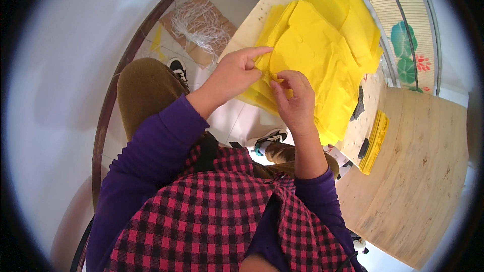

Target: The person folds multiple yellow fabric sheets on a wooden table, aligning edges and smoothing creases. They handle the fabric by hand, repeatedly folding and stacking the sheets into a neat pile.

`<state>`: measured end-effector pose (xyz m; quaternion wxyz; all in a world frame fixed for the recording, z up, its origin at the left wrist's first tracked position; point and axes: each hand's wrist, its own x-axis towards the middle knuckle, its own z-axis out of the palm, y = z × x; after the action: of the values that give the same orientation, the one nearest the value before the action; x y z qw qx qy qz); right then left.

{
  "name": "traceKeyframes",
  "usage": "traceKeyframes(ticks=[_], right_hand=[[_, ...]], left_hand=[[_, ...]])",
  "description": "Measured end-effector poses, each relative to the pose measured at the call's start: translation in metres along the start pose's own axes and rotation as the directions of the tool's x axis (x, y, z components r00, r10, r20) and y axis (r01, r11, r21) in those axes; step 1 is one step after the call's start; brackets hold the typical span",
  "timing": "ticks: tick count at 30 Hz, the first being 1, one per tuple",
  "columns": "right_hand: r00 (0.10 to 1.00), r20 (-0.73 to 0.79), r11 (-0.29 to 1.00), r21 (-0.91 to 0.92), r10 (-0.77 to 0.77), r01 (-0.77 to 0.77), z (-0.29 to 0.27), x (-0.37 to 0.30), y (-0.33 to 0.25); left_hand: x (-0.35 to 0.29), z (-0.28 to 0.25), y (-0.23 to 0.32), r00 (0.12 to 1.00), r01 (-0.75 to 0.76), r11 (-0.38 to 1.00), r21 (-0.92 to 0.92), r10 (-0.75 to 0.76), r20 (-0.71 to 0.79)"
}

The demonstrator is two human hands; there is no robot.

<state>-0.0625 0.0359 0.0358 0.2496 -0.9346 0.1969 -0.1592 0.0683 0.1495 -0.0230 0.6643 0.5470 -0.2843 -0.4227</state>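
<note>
A stack of thin yellow sheets [322,45], creased and overlapping, lies on a pale wooden board in front of me. My left hand [232,76] is at the near left edge of the stack, its index finger stretched over the yellow and its thumb and other fingers closed at the sheet's edge. Close beside it, my right hand [296,98] pinches with thumb and forefinger at the same edge. Between the two sets of fingertips a small bit of yellow looks gathered and shiny. Exactly what the fingertips grip is partly hidden.
White strings [199,22] lie in a tangle on brown cardboard [202,60] on the floor at the far left. To the right stand a wooden board [413,171], a folded yellow bundle [374,143] and a black object [363,148]. A patterned panel [411,45] rises behind.
</note>
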Motion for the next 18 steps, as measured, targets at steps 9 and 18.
traceKeyframes(ticks=[9, 18], right_hand=[[0.989, -0.038, 0.98, -0.145, -0.144, 0.137, 0.0, 0.001, 0.0], [0.899, -0.324, 0.894, 0.425, 0.294, -0.139, -0.014, 0.008, 0.019]], left_hand=[[-0.001, 0.001, 0.003, 1.0, 0.004, 1.0, -0.031, -0.004, 0.002], [-0.002, 0.006, 0.008, 0.993, -0.008, 0.999, -0.042, 0.003, -0.117]])
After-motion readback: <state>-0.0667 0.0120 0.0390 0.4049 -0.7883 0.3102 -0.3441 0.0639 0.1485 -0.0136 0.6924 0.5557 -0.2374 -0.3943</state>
